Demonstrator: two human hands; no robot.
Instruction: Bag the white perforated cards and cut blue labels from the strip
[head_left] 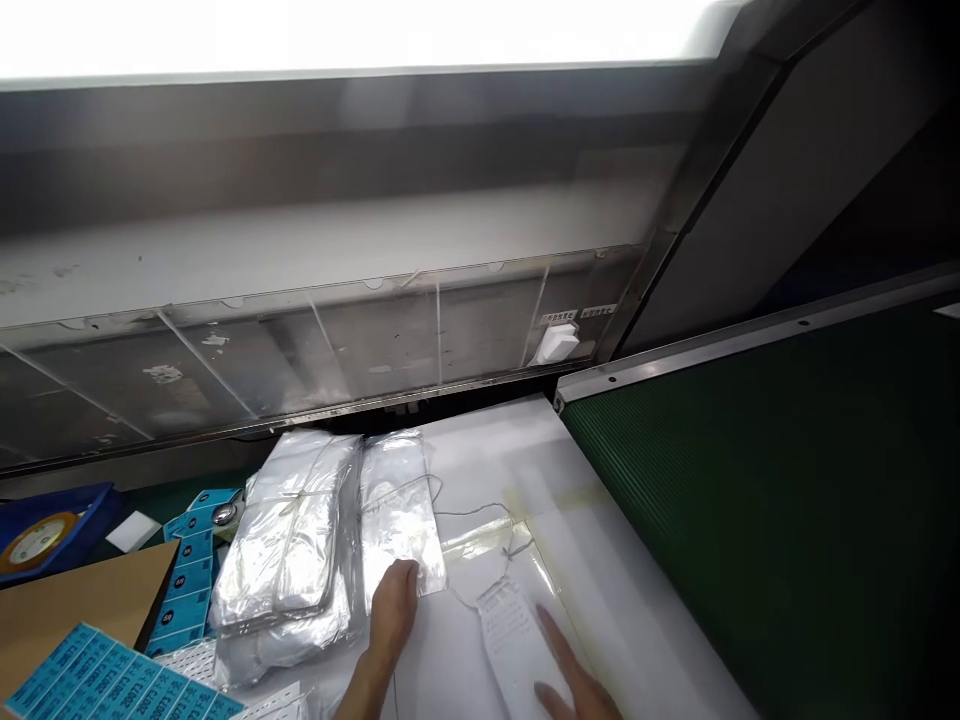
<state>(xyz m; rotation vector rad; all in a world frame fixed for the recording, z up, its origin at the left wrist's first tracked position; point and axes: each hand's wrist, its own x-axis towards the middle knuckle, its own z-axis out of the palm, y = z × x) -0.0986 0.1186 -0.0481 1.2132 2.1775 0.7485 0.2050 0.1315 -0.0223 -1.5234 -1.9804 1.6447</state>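
Note:
My left hand (391,612) is closed at the lower edge of a clear plastic bag (396,500), its fingers curled in. Beside that bag, to the left, lies a thick bundle of clear plastic bags (292,530) tied crosswise with string. My right hand (576,675) has its index finger and thumb stretched apart over the right edge of a long white packet (510,630) with small print on its upper end. A thin grey cord (480,512) loops from the bags to the packet's top. Both hands are over the white work surface (480,430).
On the left lie blue printed label sheets (120,685), a brown cardboard piece (90,605) and a blue tray (60,510) holding a tape roll (36,540). A green conveyor belt (787,480) with a metal rail runs along the right. A stained metal panel (360,335) stands behind.

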